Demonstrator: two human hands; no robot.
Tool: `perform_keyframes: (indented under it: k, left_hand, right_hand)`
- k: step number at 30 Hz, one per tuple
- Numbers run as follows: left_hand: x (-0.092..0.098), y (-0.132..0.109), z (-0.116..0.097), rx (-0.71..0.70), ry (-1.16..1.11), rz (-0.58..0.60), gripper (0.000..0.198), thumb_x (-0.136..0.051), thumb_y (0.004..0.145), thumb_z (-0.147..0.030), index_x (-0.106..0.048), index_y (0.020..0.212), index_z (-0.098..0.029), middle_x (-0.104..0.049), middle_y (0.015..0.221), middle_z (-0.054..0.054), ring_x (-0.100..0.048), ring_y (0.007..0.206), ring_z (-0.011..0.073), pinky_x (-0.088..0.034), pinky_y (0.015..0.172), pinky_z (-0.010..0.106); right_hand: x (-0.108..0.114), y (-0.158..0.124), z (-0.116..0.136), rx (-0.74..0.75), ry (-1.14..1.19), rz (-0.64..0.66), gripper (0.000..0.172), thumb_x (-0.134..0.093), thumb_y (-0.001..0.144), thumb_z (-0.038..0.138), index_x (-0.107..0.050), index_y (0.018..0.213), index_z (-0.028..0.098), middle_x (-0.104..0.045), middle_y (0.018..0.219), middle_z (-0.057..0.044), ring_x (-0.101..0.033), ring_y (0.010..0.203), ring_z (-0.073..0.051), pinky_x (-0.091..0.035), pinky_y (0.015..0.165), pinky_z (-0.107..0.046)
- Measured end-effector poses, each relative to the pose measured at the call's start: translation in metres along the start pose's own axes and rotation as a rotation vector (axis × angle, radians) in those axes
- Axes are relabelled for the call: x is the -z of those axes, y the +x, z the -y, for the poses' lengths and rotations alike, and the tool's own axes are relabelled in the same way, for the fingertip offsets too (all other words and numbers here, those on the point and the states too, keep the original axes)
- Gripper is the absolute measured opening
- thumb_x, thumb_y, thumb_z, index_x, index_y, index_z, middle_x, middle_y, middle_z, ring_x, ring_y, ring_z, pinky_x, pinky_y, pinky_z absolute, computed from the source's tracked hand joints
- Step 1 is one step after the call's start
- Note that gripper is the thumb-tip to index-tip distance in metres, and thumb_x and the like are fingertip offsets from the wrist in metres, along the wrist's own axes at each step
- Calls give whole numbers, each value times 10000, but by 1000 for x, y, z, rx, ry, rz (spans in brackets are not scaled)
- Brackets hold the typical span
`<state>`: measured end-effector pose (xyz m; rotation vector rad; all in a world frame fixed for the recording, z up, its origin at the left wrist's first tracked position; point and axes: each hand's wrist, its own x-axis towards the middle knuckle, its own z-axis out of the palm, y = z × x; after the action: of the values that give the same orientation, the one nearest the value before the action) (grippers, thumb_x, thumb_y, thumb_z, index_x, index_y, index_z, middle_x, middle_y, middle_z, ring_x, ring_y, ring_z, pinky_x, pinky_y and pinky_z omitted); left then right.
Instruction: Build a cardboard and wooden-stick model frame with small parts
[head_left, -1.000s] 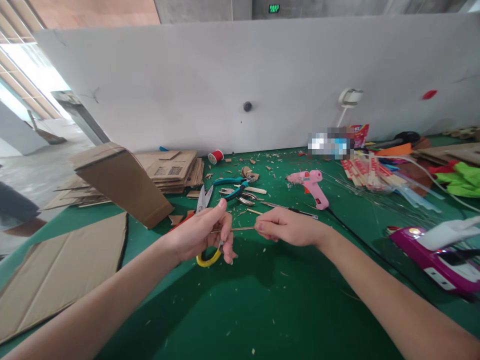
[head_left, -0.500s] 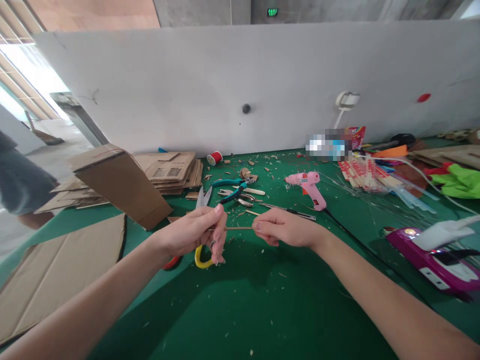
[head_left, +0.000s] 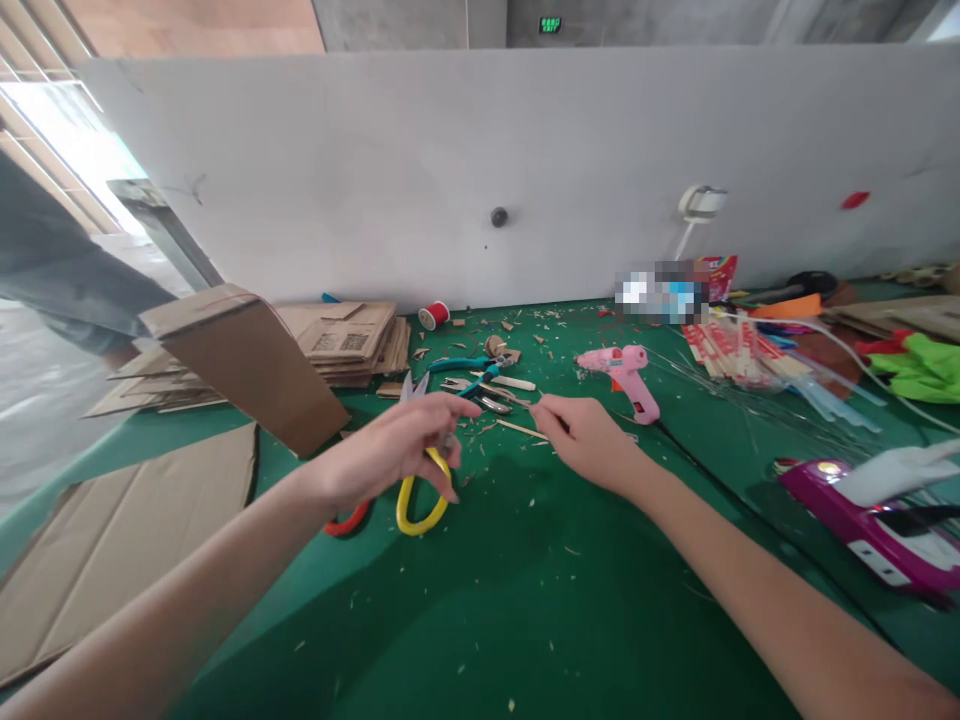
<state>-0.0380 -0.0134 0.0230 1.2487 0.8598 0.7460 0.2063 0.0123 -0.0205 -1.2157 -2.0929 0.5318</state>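
My right hand (head_left: 581, 437) is closed on a slim craft knife (head_left: 523, 402), whose thin metal tip points left; the handle is mostly hidden by my fingers. My left hand (head_left: 412, 440) hovers over the scissors with its fingers apart, and no stick shows in it. The scissors (head_left: 424, 525) have one yellow and one red handle and lie blades away from me, partly covered by that hand. On the green table between my hands lies a thin wooden stick (head_left: 521, 429). Just beyond are teal-handled pliers (head_left: 459, 365) and a second, metal pair of pliers (head_left: 495, 404).
A pink glue gun (head_left: 626, 378) lies right of centre, its cord running to a purple power strip (head_left: 847, 520). Cardboard stacks (head_left: 337, 345), a leaning box (head_left: 255, 370) and a flat sheet (head_left: 142, 540) occupy the left. Red thread (head_left: 433, 316) stands behind. A person (head_left: 67, 260) is at far left.
My hands have moved apart; the thin stick stretched between them no longer shows. My right hand has closed on the craft knife from the table. My left fingers have opened out.
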Motion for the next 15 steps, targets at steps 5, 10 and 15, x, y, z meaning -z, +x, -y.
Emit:
perform_keyframes:
  k: [5, 10, 15]
  left_hand:
    - [-16, 2, 12, 34, 118, -33, 296, -519, 853, -225, -544, 1146, -183, -612, 851, 31, -648, 909, 192, -551, 873, 406]
    - [-20, 10, 17, -79, 185, -149, 223, -601, 834, -305, -553, 995, -158, -644, 895, 30, -658, 916, 179, -561, 861, 371]
    - [-21, 12, 23, -68, 224, -171, 244, -649, 797, -344, -584, 918, -142, -638, 891, 28, -656, 814, 140, -569, 811, 334]
  right_hand:
    - [-9, -2, -7, 136, -366, 43, 247, -390, 925, 288, -569, 783, 195, -610, 774, -25, -533, 751, -157, -321, 587, -274]
    - [-17, -4, 4, 216, -392, 33, 193, -472, 893, 302, -623, 908, 182, -635, 884, -68, -543, 873, -212, -401, 651, -311]
    - [-22, -7, 27, 171, 86, 15, 209, -462, 900, 286, -604, 1017, 185, -625, 880, -40, -560, 753, -139, -449, 645, -272]
